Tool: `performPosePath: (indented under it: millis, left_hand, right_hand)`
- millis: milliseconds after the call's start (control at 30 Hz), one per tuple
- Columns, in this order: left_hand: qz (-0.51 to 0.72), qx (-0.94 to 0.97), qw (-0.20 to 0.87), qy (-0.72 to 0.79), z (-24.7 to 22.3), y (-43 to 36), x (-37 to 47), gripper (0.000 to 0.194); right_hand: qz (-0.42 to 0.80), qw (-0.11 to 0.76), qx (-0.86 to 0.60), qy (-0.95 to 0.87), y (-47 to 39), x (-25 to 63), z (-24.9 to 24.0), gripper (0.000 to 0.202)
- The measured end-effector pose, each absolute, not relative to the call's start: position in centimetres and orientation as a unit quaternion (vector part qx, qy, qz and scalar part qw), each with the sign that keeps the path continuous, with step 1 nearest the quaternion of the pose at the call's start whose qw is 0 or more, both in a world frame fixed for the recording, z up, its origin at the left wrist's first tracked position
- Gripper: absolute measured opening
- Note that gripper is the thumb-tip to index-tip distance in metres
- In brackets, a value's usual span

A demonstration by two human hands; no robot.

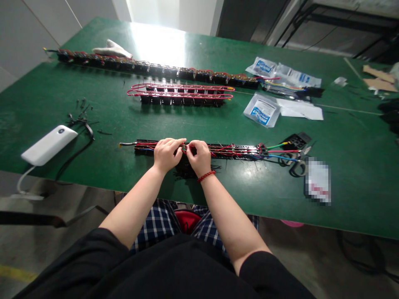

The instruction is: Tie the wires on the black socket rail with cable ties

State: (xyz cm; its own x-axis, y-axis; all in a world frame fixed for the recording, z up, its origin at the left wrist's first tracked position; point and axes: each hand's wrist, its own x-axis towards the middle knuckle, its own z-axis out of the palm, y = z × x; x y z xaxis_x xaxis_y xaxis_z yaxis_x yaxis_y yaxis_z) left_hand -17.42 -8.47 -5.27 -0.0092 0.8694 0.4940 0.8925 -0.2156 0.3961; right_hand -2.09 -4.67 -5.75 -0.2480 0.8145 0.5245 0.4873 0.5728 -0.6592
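A long black strip (237,151) with red, blue and green wires lies across the near part of the table. Over its left half is my left hand (167,154), fingers bent together around the wires and strip. Close beside it, my right hand (200,158) is closed in a pinch, thumb and forefinger meeting at the wiring. What sits between those fingertips is too small to make out. Black cable ties (185,169) lie loosely under and behind the right wrist. At the strip's right end, colored leads (282,145) spread out over scissors (297,166).
A longer wired strip (156,70) and a short rack with red wires (183,95) lie farther back. Plastic bags (262,110) are at the right. A white device (50,145) and black scraps (81,118) are at the left. A blurred packet (318,180) sits near the front edge.
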Motion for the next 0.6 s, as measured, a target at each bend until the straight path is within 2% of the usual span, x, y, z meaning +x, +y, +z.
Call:
performPosePath:
  millis: [600]
  left_hand:
    - [-0.342, -0.712, 0.032, -0.612, -5.48, -8.37, -17.60, 0.029]
  right_hand:
    - [0.183, 0.443, -0.428, -0.766, -4.64, -2.16, -5.74, 0.007]
